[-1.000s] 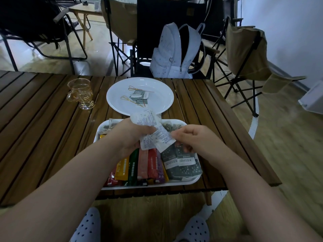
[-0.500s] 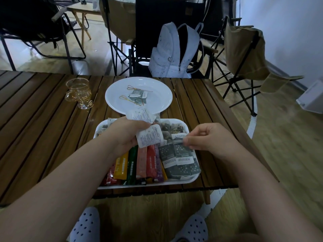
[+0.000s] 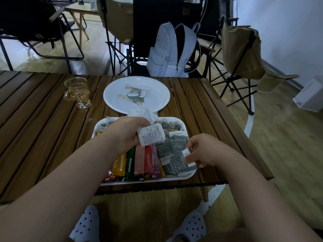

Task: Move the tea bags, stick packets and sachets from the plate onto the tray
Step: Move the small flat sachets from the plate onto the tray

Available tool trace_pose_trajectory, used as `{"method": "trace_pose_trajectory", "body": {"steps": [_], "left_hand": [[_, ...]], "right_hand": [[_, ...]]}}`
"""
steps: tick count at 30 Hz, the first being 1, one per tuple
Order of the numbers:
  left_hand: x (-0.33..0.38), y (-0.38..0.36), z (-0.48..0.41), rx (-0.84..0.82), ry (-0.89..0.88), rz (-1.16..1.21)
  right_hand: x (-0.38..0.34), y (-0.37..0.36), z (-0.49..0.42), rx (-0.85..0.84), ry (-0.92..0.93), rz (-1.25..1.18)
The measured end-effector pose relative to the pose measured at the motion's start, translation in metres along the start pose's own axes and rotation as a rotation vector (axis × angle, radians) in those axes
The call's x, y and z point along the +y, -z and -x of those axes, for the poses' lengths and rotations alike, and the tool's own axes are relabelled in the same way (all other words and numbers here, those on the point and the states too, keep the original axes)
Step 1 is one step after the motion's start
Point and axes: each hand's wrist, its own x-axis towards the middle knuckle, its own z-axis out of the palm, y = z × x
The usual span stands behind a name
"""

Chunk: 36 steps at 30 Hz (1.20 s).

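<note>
A white rectangular tray (image 3: 178, 176) sits at the table's near edge. It holds coloured stick packets (image 3: 138, 159), dark sachets (image 3: 170, 151) and tea bags (image 3: 172, 124) along its far side. My left hand (image 3: 125, 135) hovers over the tray and grips white sachets (image 3: 151, 134), some fanned upward. My right hand (image 3: 201, 151) is low over the tray's right end, its fingers pinching a dark sachet with a white label (image 3: 186, 155). Behind the tray, a round white plate (image 3: 157, 100) carries two small dark sachets (image 3: 137, 95) with gold strings.
A clear amber glass cup (image 3: 77, 92) stands left of the plate on the slatted wooden table (image 3: 43, 123). Beyond the far edge are folding chairs and a white backpack (image 3: 172, 51). The table's right edge runs close beside the tray.
My right hand has gone down and right with a sachet, from mid-air beside the left hand to the tray's right end. My left hand still holds the other white sachets.
</note>
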Motion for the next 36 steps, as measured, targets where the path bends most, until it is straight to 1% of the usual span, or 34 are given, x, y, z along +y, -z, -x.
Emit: {"method": "trace_pose_trajectory", "body": {"steps": [5, 10, 14, 18, 20, 21, 22, 24, 26, 27, 29, 32, 34, 36], "left_hand": [[0.0, -0.001, 0.0, 0.0, 0.011, -0.001], [0.001, -0.002, 0.0, 0.002, -0.001, -0.013], [0.001, -0.002, -0.003, -0.004, 0.008, -0.025], [-0.001, -0.001, -0.007, -0.026, -0.003, -0.017], [-0.002, 0.001, -0.009, -0.032, -0.007, -0.019], [-0.003, 0.002, -0.01, -0.035, -0.008, -0.022], [-0.004, 0.003, -0.011, -0.044, -0.011, -0.028], [-0.006, 0.003, -0.012, -0.078, -0.036, -0.049], [-0.009, 0.002, -0.013, -0.096, -0.075, -0.057], [-0.01, 0.001, -0.013, -0.105, -0.086, -0.064], [-0.011, -0.002, -0.012, -0.139, -0.099, -0.084], [-0.013, -0.005, -0.012, -0.178, -0.095, -0.101], [-0.012, -0.007, -0.012, -0.18, -0.092, -0.1], [-0.008, -0.008, -0.012, -0.15, -0.075, -0.057]], "right_hand": [[-0.002, -0.002, 0.0, -0.084, 0.0, 0.065], [0.001, 0.001, -0.003, -0.127, 0.064, -0.066], [-0.001, -0.001, -0.002, -0.155, -0.028, -0.022], [-0.008, 0.001, -0.002, -0.146, -0.119, 0.149], [-0.008, 0.002, -0.002, -0.115, -0.157, 0.195], [-0.007, 0.002, -0.001, -0.07, -0.15, 0.191], [-0.006, 0.002, 0.0, -0.005, -0.114, 0.143], [-0.004, 0.002, 0.001, 0.139, 0.03, -0.096], [-0.009, 0.003, 0.006, 0.19, 0.174, -0.375], [-0.013, 0.003, 0.007, 0.187, 0.223, -0.451], [-0.02, -0.001, 0.008, 0.17, 0.273, -0.505], [-0.022, -0.006, 0.004, 0.141, 0.291, -0.529], [-0.02, -0.004, 0.002, 0.136, 0.291, -0.557], [-0.014, 0.001, 0.0, 0.166, 0.298, -0.622]]}}
